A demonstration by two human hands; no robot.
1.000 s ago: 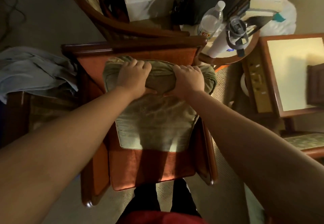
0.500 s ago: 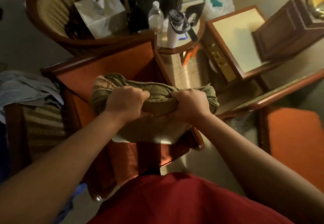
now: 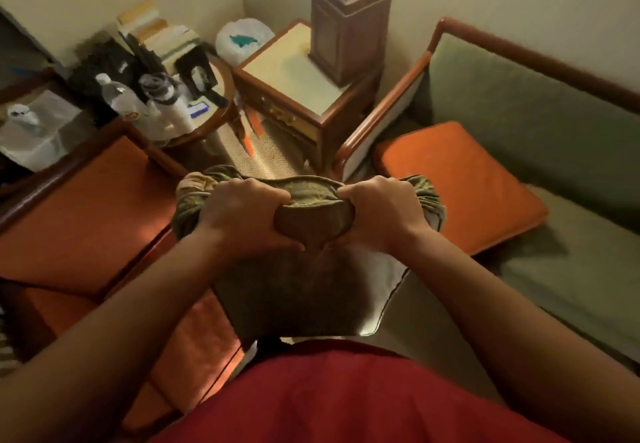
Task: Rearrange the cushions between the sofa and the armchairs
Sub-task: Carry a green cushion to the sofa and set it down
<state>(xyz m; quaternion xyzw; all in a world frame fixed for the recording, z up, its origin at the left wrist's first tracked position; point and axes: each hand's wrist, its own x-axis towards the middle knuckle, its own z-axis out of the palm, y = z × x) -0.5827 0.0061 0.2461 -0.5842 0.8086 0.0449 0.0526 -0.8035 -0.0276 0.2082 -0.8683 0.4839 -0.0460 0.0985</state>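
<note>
An olive-green cushion (image 3: 304, 297) hangs in the air in front of me, bunched along its top edge. My left hand (image 3: 242, 217) and my right hand (image 3: 384, 214) both grip that top edge, close together. The cushion is off the orange-upholstered armchair (image 3: 79, 220) at my left, between it and the green sofa (image 3: 540, 151) at my right. An orange cushion (image 3: 460, 182) lies flat on the sofa seat by its wooden arm.
A wooden side table (image 3: 294, 71) carrying a lamp base (image 3: 349, 30) stands in the corner between chair and sofa. A round table (image 3: 214, 96) with bottles and clutter sits behind the armchair. A white bag (image 3: 242, 38) lies at the wall.
The cushion has been lifted off the armchair seat and carried to the right, toward the sofa. My view has turned right, so the sofa and orange cushion now show.
</note>
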